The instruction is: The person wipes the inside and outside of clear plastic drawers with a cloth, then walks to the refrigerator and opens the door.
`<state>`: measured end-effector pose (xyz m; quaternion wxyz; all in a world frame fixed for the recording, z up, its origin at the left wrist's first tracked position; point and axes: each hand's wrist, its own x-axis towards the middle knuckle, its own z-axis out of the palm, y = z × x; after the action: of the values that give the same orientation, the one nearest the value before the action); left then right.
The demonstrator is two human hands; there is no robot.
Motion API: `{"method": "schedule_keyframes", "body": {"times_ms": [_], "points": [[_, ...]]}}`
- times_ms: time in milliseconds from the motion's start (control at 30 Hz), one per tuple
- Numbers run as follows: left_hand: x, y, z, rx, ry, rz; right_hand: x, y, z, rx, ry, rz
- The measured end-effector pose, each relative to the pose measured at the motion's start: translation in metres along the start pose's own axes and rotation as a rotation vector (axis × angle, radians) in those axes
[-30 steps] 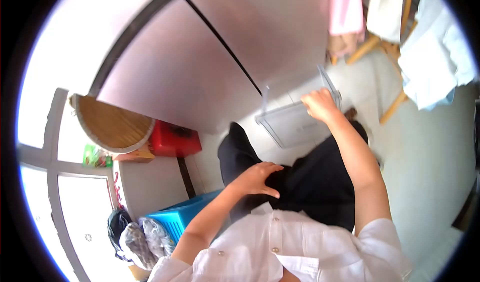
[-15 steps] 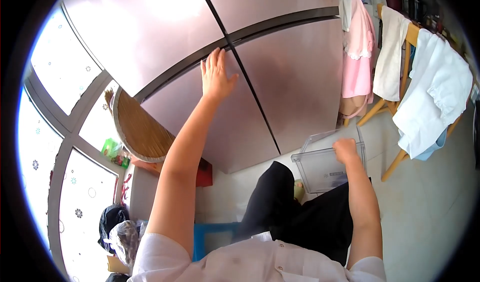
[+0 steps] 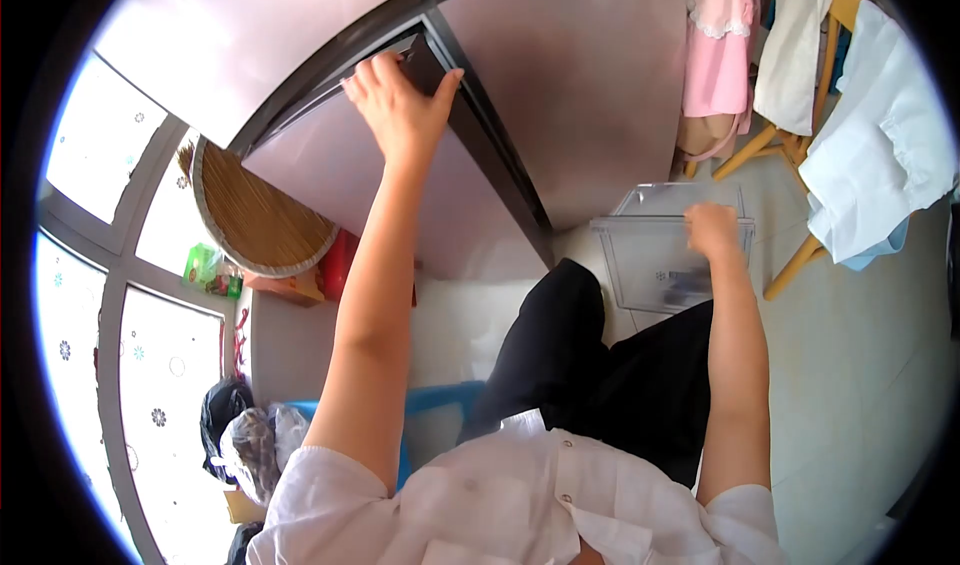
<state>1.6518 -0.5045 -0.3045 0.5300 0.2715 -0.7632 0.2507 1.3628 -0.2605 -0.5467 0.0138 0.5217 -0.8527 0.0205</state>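
Note:
My left hand [image 3: 402, 110] is at the top corner of the lower left refrigerator door [image 3: 400, 200]. Its fingers curl over the upper edge and the thumb lies at the inner side edge. The door stands a little ajar, its dark edge showing; what is inside stays hidden. Closed in a fist, my right hand [image 3: 714, 229] grips the rim of a clear plastic refrigerator drawer [image 3: 650, 265], low in front of the right door [image 3: 580, 95]. Dark marks show on the drawer's front wall, and I cannot make out any contents.
At the right, a wooden chair [image 3: 775, 280] is draped with white cloth [image 3: 880, 135], beside a pink garment [image 3: 718, 85]. On the left are a round straw mat [image 3: 255, 215], a red box [image 3: 340, 265] and plastic bags [image 3: 250, 450]. A blue stool [image 3: 440, 397] stands by my leg.
The lower left refrigerator door has swung partly open, with my left hand now hooked over its top edge. My right hand still grips the drawer. The view has tilted down.

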Motion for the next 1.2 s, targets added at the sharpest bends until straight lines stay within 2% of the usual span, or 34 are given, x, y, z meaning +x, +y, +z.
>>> {"method": "schedule_keyframes", "body": {"times_ms": [167,300,333,367,467,500,600,633,733,833,967,1067,1200], "points": [[-0.044,-0.018,-0.106,-0.097,0.005,-0.071,-0.003,-0.01,-0.006,0.009,-0.076,0.028],[-0.073,-0.032,-0.184,-0.215,-0.014,-0.283,-0.007,-0.017,-0.012,0.024,-0.086,-0.018],[-0.082,-0.033,-0.199,-0.199,0.03,-0.349,-0.008,-0.019,-0.012,0.029,-0.078,-0.036],[-0.09,-0.038,-0.205,-0.285,0.135,-0.331,-0.008,-0.02,-0.011,0.034,-0.07,-0.055],[-0.107,-0.052,-0.237,0.17,0.133,-0.319,-0.009,-0.03,-0.014,0.06,-0.109,-0.092],[-0.114,-0.064,-0.247,0.184,0.12,-0.348,-0.009,-0.034,-0.015,0.071,-0.136,-0.098],[-0.129,-0.084,-0.262,0.309,0.128,-0.345,-0.007,-0.042,-0.012,0.107,-0.181,-0.142],[-0.131,-0.085,-0.264,0.221,0.164,-0.415,-0.009,-0.045,-0.012,0.106,-0.161,-0.163],[-0.137,-0.097,-0.272,0.27,0.187,-0.535,-0.01,-0.055,-0.012,0.112,-0.156,-0.199],[-0.149,-0.113,-0.271,0.221,0.28,-0.551,-0.005,-0.067,-0.014,0.131,-0.225,-0.214],[-0.157,-0.133,-0.277,0.194,0.273,-0.587,-0.004,-0.072,-0.009,0.11,-0.233,-0.247],[-0.153,-0.133,-0.282,0.597,0.192,-0.471,-0.006,-0.072,-0.008,0.116,-0.238,-0.232],[-0.138,-0.122,-0.269,0.662,0.173,-0.397,-0.012,-0.065,-0.002,0.174,-0.21,-0.235]]}}
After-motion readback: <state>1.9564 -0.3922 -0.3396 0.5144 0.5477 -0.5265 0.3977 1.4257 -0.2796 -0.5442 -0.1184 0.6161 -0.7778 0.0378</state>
